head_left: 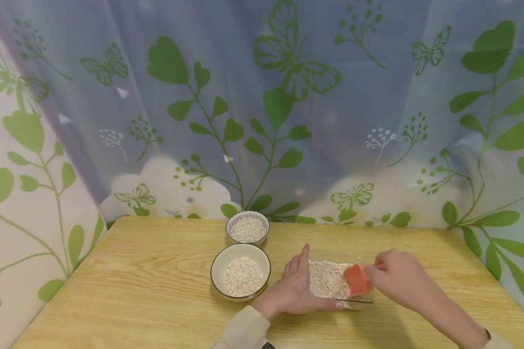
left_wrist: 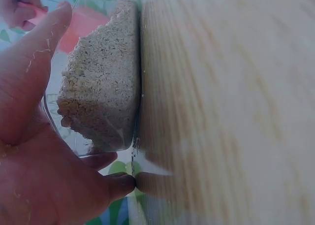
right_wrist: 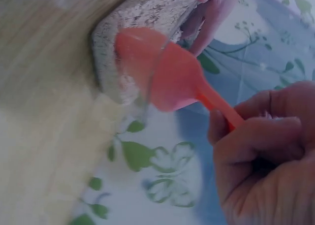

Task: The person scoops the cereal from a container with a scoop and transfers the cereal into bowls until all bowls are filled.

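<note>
A clear plastic container (left_wrist: 113, 141) with rolled oats (head_left: 329, 278) inside stands on the table. My left hand (head_left: 297, 286) holds its left end, the thumb along the near wall and the fingers round the far corner. In the left wrist view, the oats (left_wrist: 106, 72) slope up against the container's side. My right hand (head_left: 399, 276) grips the handle of an orange-red scoop (head_left: 357, 280). In the right wrist view, the bowl of the scoop (right_wrist: 172, 80) is tilted down into the container at its right end, its front part among the oats.
Left of the container, a cream bowl with a dark rim (head_left: 241, 247) holds oats. Behind it stands a smaller patterned bowl (head_left: 248, 213), also with oats. A few loose flakes lie on the wooden table (head_left: 157, 271). A curtain with leaves and butterflies (head_left: 262, 121) hangs behind.
</note>
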A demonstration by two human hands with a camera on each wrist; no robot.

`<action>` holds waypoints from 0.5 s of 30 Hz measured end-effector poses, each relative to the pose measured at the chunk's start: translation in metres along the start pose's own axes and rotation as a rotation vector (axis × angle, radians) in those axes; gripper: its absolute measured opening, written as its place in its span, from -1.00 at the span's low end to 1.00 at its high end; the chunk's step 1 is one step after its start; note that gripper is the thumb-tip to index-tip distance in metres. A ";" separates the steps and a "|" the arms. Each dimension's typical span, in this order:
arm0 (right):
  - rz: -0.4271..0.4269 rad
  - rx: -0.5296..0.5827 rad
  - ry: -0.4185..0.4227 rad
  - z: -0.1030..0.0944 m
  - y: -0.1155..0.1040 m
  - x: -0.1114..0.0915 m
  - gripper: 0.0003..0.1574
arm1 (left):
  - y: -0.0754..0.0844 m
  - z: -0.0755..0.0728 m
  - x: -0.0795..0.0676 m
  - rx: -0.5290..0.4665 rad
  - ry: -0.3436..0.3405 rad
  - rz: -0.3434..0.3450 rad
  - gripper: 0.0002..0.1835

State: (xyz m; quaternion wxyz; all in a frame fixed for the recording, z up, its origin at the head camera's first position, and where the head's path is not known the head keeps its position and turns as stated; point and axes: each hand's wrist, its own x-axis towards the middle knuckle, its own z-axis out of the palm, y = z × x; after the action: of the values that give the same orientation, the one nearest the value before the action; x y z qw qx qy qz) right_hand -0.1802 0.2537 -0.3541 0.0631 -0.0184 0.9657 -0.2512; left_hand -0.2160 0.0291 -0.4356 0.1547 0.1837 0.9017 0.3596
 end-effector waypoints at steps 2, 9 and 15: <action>0.049 0.092 -0.047 -0.002 0.008 0.004 -0.53 | 0.000 0.000 0.000 -0.002 0.004 0.000 0.52; 0.185 0.388 -0.111 0.004 0.038 0.009 -0.52 | -0.002 0.000 -0.002 -0.026 0.008 0.005 0.51; 0.197 0.567 -0.188 0.013 0.054 0.007 -0.49 | -0.004 0.000 -0.002 -0.059 0.014 -0.001 0.51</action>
State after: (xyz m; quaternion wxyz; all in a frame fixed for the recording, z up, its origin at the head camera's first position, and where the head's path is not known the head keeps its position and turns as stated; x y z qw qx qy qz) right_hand -0.1858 0.2942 -0.3925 0.1785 0.0704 0.8441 -0.5006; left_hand -0.2151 0.0260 -0.4381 0.1537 0.1761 0.8918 0.3873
